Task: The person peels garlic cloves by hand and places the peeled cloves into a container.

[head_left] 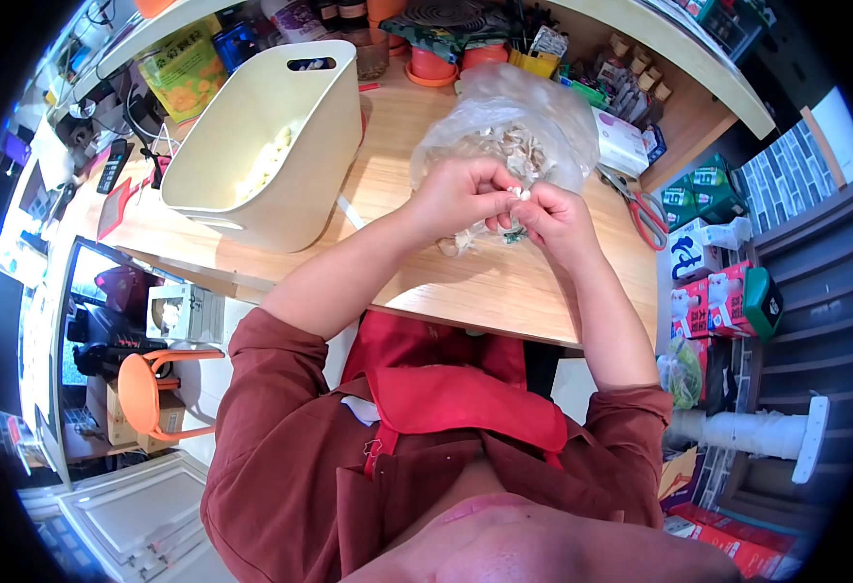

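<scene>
My left hand (pixel 467 199) and my right hand (pixel 553 219) meet above the wooden table, fingertips pinched together on a small white garlic clove (pixel 521 193). Just behind them lies a clear plastic bag (pixel 446 131) holding pale, papery garlic skins (pixel 519 146). Some loose skins (pixel 458 243) rest on the table below my left hand. To the left stands a cream plastic bin (pixel 281 209) with peeled cloves (pixel 269 163) at its bottom.
Red-handled scissors (pixel 648 222) lie at the table's right side, near a white box (pixel 621 144). Orange pots (pixel 431 66) and a yellow-green packet (pixel 182 73) stand at the back. An orange chair (pixel 140 396) is at the lower left.
</scene>
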Demonstrator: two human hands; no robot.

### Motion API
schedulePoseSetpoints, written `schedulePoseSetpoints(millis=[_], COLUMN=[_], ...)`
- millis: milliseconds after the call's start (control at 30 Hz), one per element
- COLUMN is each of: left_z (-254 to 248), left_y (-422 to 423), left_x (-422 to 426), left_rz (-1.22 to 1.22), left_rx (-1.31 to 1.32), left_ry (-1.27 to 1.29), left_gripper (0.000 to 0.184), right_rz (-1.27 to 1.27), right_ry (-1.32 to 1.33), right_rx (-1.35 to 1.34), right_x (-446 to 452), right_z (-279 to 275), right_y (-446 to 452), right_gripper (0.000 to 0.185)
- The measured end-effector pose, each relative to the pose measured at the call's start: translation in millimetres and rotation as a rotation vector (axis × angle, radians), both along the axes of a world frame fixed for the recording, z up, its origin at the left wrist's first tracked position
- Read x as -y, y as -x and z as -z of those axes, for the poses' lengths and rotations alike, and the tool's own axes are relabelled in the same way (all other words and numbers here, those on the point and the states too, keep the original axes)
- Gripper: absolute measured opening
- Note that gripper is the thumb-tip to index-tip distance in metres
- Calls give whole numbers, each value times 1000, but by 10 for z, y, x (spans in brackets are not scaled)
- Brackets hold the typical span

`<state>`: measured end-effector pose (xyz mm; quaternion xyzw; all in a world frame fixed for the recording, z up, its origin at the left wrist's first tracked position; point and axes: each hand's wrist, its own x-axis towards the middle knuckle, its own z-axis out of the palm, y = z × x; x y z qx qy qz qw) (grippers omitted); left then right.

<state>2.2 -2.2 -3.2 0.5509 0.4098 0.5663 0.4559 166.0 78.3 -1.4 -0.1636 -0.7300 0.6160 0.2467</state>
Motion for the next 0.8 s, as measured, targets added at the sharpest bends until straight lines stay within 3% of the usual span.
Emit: schedulePoseSetpoints(millis=[433,667,800], left_z=[-93,-120,-65], left_y=[-18,58,144], left_x=[11,-12,-34], left_rz=[-36,1,100], left_rx=[118,310,267], left_ry=[51,130,244], left_gripper=[5,7,11], right_rz=[142,230,238], right_ry=[-335,-646,-677], right_rx=[-179,-28,-10], right_x=[46,52,49], right_z=[83,6,5], right_y=[81,48,57], right_gripper=[20,28,28])
